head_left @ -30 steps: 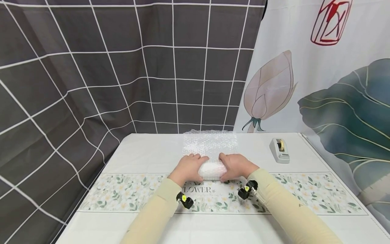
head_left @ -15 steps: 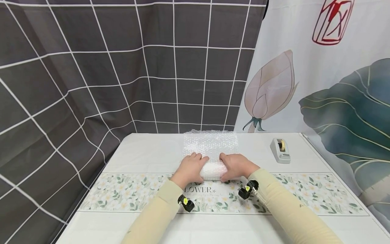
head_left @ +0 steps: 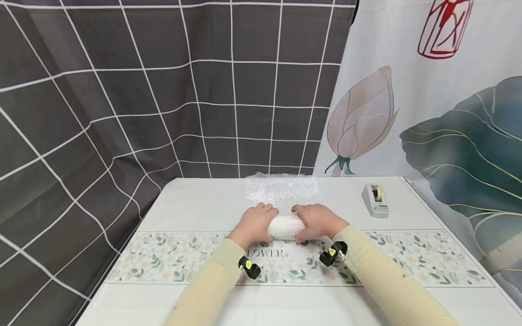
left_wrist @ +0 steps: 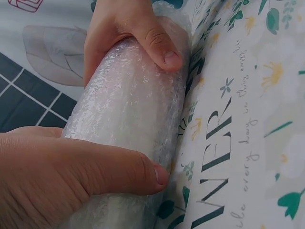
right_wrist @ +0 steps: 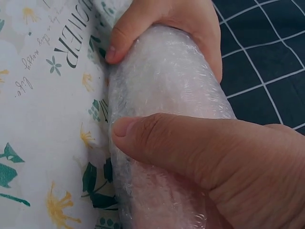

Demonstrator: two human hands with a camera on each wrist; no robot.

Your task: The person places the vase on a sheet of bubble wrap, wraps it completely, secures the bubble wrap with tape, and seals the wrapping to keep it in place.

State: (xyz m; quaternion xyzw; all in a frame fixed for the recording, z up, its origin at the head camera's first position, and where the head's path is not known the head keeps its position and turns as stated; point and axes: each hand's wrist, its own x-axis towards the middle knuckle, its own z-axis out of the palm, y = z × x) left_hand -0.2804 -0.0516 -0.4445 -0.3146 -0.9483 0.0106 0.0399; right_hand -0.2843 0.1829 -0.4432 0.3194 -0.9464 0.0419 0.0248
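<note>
A roll of bubble wrap [head_left: 284,227] lies crosswise on the table, wound round a pale, pinkish-white thing whose kind is hidden by the layers. My left hand [head_left: 253,225] grips its left end, thumb along the near side and fingers over the top. At the other end my right hand [head_left: 318,222] holds it the same way; in the right wrist view the thumb [right_wrist: 157,138] presses on the wrap. Beyond the roll, a flat stretch of bubble wrap [head_left: 281,190] runs back to the table's far edge.
A grey tape dispenser [head_left: 374,201] with a yellowish roll stands at the back right. The white tablecloth [head_left: 195,203] has a flowered band with lettering. A dark gridded curtain [head_left: 212,90] and a white curtain [head_left: 367,45] with plant prints hang behind the table.
Both hands keep their hold on the bubble wrap roll. They shift only very slightly, with the fingers a touch farther forward; the flat wrap and tape dispenser stay in place.
</note>
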